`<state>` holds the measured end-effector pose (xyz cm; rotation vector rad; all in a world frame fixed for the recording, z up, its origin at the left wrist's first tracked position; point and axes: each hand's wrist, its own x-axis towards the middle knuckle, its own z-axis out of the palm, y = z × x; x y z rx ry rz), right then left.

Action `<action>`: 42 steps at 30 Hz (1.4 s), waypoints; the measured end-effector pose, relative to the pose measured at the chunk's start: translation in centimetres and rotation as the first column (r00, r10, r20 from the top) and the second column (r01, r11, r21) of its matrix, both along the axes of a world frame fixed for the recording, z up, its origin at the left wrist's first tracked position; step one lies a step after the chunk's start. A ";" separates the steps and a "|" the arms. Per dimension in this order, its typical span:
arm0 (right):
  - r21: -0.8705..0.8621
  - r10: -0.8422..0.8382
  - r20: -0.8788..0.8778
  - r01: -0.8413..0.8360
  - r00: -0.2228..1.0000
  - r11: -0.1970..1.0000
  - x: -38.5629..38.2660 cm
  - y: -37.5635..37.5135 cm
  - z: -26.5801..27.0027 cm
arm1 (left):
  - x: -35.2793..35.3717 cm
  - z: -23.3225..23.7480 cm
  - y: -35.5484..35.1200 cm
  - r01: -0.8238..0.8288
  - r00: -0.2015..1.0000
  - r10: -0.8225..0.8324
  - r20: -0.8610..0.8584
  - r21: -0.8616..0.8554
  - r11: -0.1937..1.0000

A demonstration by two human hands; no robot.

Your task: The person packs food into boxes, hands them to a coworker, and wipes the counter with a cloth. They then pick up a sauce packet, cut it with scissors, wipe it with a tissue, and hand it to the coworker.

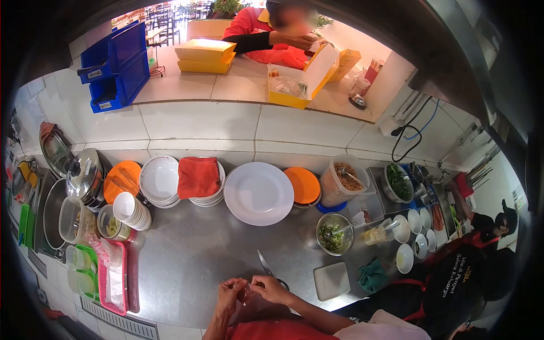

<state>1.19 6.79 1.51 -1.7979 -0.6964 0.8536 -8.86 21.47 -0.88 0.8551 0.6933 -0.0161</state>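
Observation:
Near the front edge of the steel counter (187, 255), my left hand (231, 293) and my right hand (271, 288) are close together. Both are closed, fingertips pinched on what looks like a thin clear plastic bag (249, 303); its outline is hard to make out. Just behind my right hand lies a knife or pair of scissors (264, 262), its blade pointing away and its handle partly hidden by that hand. Farther back stands a stack of large white plates (259, 194).
Left are a pink basket (126, 277), white cups (129, 208) and bowls (160, 178). Right are chopped greens in a steel bowl (334, 233), a square lid (331, 281) and a green cloth (373, 276). Co-workers (453, 283) stand at right; another person handles yellow boxes (289, 99) beyond the ledge.

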 end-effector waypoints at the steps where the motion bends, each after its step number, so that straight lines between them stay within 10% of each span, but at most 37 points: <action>1: -0.032 0.008 -0.006 -0.008 1.000 0.999 0.1 -0.2 -0.1 | 0.1 0.3 -0.2 -0.040 0.999 0.040 -0.022 -0.004 0.999; 15: 0.024 -0.056 -0.062 0.057 0.996 0.998 0.9 -2.1 2.2 | 0.8 2.3 -2.0 -0.181 0.983 0.181 0.003 0.063 0.981; 19: 0.018 -0.500 -0.087 0.503 0.862 0.864 1.9 -3.9 3.5 | 1.4 5.5 -1.3 -0.304 0.946 0.296 0.130 0.044 0.952; 21: 0.146 -0.564 0.103 0.549 0.819 0.823 3.8 -5.4 6.9 | 1.5 8.4 -0.2 -0.328 0.941 0.312 0.132 0.129 0.936; 24: 0.196 -0.645 -0.083 0.647 0.759 0.737 5.2 -7.4 8.6 | 1.2 12.0 0.4 -0.405 0.906 0.364 0.218 0.187 0.895; 42: 0.314 -0.156 -0.076 0.173 0.985 0.934 -0.9 5.9 14.0 | -0.9 15.2 -0.4 -0.521 0.842 0.318 0.436 0.508 0.686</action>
